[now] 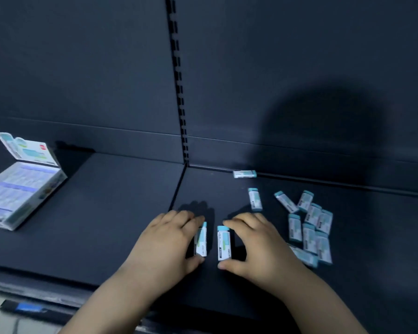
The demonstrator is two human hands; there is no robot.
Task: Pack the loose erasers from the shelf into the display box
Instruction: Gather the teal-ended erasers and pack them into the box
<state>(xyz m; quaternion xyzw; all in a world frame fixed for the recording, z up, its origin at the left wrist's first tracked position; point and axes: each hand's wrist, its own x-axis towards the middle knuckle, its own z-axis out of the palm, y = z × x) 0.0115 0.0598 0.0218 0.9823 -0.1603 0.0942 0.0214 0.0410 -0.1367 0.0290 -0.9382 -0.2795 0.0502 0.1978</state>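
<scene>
- The left hand (164, 239) pinches one eraser (201, 243) by its ends, between curled fingers and thumb, low on the dark shelf (106, 213).
- Just beside it, the right hand (258, 244) pinches a second eraser (224, 242) in the same way; the two erasers are near but apart.
- To the right, the loose erasers (310, 227) lie in a heap.
- Farther back lies a single eraser (255, 199), and another eraser (244, 174) lies at the back wall (299, 92).
- Far left, well apart, the display box (22, 189) stands open.

A shop: dark slotted retail shelving (181, 104) holding a display box (22, 184)
</scene>
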